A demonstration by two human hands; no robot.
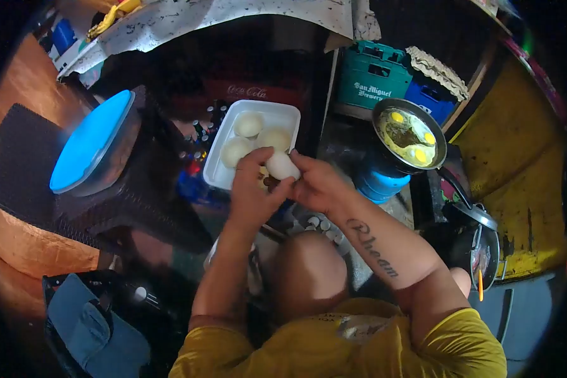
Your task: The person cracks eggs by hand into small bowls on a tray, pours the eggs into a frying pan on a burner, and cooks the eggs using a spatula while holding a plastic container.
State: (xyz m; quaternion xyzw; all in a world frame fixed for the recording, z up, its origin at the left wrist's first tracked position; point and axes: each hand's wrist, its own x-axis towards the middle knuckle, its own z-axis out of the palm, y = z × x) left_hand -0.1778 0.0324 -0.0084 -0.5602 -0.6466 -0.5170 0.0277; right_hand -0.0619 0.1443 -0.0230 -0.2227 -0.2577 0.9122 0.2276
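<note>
A smooth pale ball (283,166), which looks like dough, is held between the fingertips of both my hands. My left hand (256,186) grips it from the left, its thumb below. From the right, my right hand (317,183) closes its fingers and thumb around the same ball. Just beyond my fingers is a white rectangular tray (217,167). Inside it lie several pale round balls, one of them a ball (249,124) near the far side. My hands cover the near right part of the tray.
A frying pan (443,148) with several eggs rests to the right, above a blue tank (384,183). A blue-lidded container (94,142) stands on dark woven furniture at left. Green (372,79) and blue crates (429,101) are behind; another pan (485,242) sits at far right.
</note>
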